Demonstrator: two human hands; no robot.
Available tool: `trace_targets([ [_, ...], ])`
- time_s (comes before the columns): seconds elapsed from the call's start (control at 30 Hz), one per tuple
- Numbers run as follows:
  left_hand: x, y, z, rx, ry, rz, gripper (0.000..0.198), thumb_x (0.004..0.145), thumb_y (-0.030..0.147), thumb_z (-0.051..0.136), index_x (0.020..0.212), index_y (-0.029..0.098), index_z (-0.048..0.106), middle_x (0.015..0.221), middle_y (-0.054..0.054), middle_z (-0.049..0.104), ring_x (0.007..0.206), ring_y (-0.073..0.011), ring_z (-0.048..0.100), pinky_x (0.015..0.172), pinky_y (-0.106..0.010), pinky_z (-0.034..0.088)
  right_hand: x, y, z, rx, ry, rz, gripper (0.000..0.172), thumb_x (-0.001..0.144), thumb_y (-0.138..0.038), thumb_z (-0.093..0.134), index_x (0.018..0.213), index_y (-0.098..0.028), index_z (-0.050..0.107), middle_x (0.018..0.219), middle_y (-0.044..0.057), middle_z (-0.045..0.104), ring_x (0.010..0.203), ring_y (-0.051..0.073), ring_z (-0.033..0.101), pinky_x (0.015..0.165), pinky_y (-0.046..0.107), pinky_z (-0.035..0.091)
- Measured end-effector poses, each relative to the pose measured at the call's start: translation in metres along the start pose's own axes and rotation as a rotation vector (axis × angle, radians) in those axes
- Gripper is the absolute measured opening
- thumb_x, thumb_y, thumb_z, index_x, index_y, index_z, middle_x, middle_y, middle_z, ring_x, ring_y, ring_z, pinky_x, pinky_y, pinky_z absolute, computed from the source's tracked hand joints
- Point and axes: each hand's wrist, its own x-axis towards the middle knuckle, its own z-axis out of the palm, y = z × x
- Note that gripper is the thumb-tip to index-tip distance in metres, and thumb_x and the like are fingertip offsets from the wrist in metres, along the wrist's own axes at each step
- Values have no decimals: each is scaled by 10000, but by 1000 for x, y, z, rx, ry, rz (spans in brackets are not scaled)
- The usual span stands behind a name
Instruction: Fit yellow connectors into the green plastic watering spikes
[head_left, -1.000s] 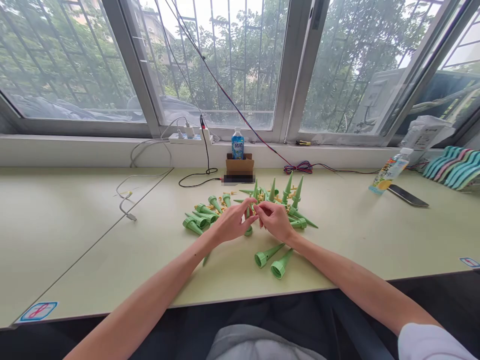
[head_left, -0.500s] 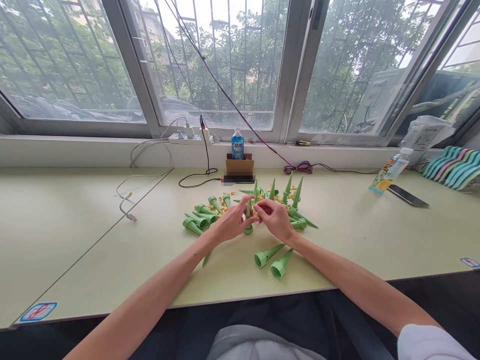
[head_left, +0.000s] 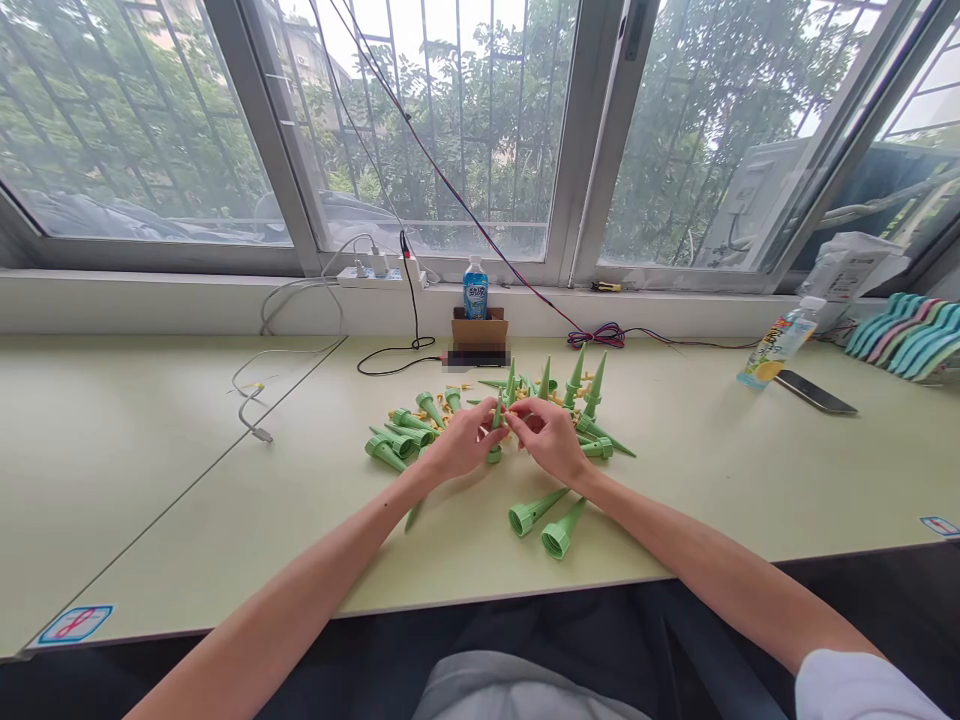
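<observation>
My left hand (head_left: 459, 444) is closed around a green plant watering spike (head_left: 493, 455), its wide threaded end down and its tip up. My right hand (head_left: 553, 440) pinches a small yellow valve (head_left: 506, 415) against the side of that spike. The fingers partly hide where the two pieces meet. Two loose green spikes (head_left: 556, 539) lie nearer me, below my right wrist. Several more spikes (head_left: 384, 452) lie beside my left hand, with small yellow valves among them. Past my right hand, several spikes (head_left: 596, 388) stand upright with yellow valves fitted.
A blue-labelled bottle (head_left: 475, 290) and a small cardboard box (head_left: 491, 328) are at the back by the window. Cables (head_left: 600, 335) run along the rear edge. A tilted drink bottle (head_left: 780, 345), a phone (head_left: 816, 391) and teal and pink hangers (head_left: 911, 335) lie to the right.
My left fingers, loosely apart around the spike before, have closed on it. My right hand has brought the yellow valve up against the spike's side.
</observation>
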Motion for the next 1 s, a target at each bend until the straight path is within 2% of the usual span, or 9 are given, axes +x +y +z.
trace_targets([
  [0.27,2,-3,0,-54,79,23,213,889,389,546,961,189,537,737,-2,657,623,-124,580,644,-284,523,-1,0,1,7,-58,-6,258,888,-421,573,898,-182,668,801,51,701,528,136,581,511,262,478],
  [0.53,1,-2,-1,-99,69,-41,190,880,365,551,962,195,527,657,27,580,670,-145,592,716,-310,520,0,-3,0,-3,-64,-25,252,900,-401,556,884,-174,663,768,39,688,515,123,571,506,246,465],
  [1.0,2,-3,-1,-119,107,-31,191,845,354,589,947,195,562,650,17,601,645,-149,604,652,-284,511,-1,0,1,-6,-81,-40,233,912,-378,543,879,-177,656,746,25,673,509,117,565,512,241,452],
])
